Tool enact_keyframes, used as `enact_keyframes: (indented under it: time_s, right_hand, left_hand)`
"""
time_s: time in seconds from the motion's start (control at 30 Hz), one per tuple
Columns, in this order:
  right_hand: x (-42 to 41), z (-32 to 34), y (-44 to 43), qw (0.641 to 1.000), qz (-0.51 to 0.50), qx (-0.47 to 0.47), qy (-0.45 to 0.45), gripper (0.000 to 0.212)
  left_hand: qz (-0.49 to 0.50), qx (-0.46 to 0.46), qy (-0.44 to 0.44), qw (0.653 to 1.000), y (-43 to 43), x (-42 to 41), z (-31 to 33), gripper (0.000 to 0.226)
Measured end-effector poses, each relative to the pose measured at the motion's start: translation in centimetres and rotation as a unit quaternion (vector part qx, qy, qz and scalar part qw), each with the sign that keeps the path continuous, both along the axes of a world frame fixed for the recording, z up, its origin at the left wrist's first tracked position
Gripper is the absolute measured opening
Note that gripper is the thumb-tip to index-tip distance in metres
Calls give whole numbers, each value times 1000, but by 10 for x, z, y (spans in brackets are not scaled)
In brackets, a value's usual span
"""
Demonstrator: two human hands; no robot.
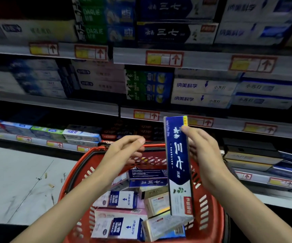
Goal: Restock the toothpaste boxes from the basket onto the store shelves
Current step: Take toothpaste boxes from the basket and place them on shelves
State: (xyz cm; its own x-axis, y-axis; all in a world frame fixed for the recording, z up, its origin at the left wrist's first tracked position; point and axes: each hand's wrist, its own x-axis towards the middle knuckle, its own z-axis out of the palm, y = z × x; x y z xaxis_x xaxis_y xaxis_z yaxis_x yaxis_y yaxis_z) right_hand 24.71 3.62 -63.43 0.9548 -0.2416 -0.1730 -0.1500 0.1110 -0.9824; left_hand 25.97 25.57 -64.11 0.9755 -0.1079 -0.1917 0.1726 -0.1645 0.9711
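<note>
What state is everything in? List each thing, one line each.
blue box: upright, held over basket
right hand: grips blue box
left hand: open, holds nothing
basket: holds many loose toothpaste boxes
shelves: stocked

Grey tiered store shelves (206,58) fill the upper frame, stacked with rectangular cardboard toothpaste boxes (199,86); pale floor (19,181) lies lower left.
</note>
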Motion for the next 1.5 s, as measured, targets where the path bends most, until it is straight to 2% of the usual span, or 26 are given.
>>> enact_keyframes:
  time_s: [0.1, 0.17, 0.27, 0.33, 0.43, 0.5, 0.63, 0.7, 0.8, 0.93, 1.03, 1.3, 1.5]
  right_hand:
    - [0, 7, 11, 995, 78, -48, -34, 24]
    - [1, 7, 17, 988, 130, -69, -51, 22]
    - [3, 4, 22, 975, 182, -113, -61, 22]
    - [4, 3, 21, 971, 192, -135, -38, 24]
    - [10, 4, 9, 959, 173, -225, -11, 45]
    - [14, 10, -5, 960, 109, -257, 11, 61]
    - [17, 18, -25, 976, 14, -215, 25, 59]
    - [19, 16, -26, 981, 9, -188, 42, 57]
    - [17, 20, -18, 993, 40, -86, 72, 49]
    - [14, 26, -15, 998, 25, 50, 12, 41]
    - [13, 31, -18, 994, -4, 109, -29, 34]
    - [11, 36, -23, 982, -37, 154, -100, 51]
    - [6, 41, -30, 978, -46, 160, -121, 52]
  left_hand:
    - [-25, -26, -32, 999, -6, 1, 5, 52]
    - [-34, -39, -44, 998, -7, 4, 8, 53]
    - [-49, -25, -66, 996, -7, 6, 13, 32]
    - [-44, -4, -80, 996, -7, 6, 13, 25]
    - [-4, 19, -68, 998, -3, 8, 7, 33]
    - [50, 14, -63, 997, 4, 10, 5, 38]
    - [136, -63, -30, 988, 18, 15, 7, 43]
    - [157, -110, -10, 981, 21, 18, 7, 45]
    - [173, -177, -4, 969, 21, 21, 6, 45]
    - [158, -202, -16, 966, 18, 20, 5, 46]
    - [140, -233, -18, 962, 16, 19, 8, 47]
    - [100, -256, -98, 956, 5, 19, 23, 38]
    - [81, -249, -121, 957, -1, 18, 31, 40]
